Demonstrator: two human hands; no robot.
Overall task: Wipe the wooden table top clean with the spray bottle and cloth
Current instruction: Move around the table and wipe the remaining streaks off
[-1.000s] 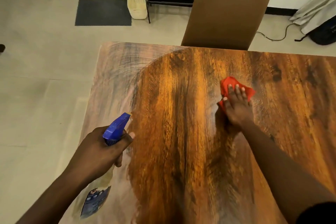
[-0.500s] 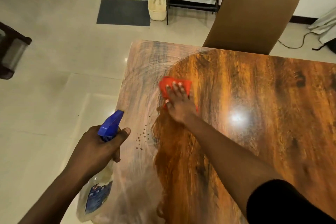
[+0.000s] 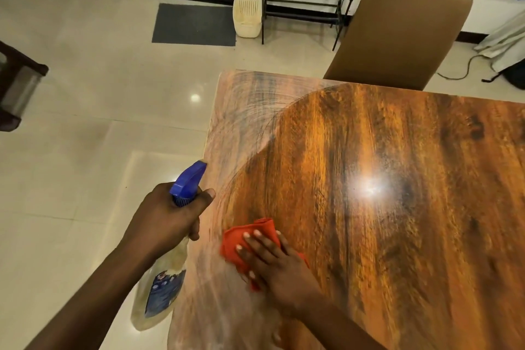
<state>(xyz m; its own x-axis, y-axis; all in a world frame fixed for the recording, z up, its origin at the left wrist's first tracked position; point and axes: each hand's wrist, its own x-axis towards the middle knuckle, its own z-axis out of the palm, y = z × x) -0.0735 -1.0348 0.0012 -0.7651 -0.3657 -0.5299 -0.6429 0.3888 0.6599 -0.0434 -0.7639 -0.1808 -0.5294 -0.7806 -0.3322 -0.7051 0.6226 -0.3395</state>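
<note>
The wooden table top (image 3: 383, 207) fills the right half of the head view. Its left strip and far left corner look dull and streaked, while the middle is dark and glossy. My left hand (image 3: 167, 216) grips the neck of a clear spray bottle (image 3: 162, 290) with a blue trigger head, held just off the table's left edge with the nozzle pointing away. My right hand (image 3: 272, 261) lies flat, fingers spread, pressing a red cloth (image 3: 244, 239) onto the table near its left edge.
A brown chair (image 3: 397, 34) stands at the table's far side. Beyond it are a black metal rack (image 3: 306, 0), a cream basket (image 3: 247, 17) and a dark mat (image 3: 193, 24) on the tiled floor. A dark stand (image 3: 17, 88) is at far left.
My right hand has swept the red cloth left across the table, then back toward me near the left edge. The left hand kept hold of the spray bottle.
</note>
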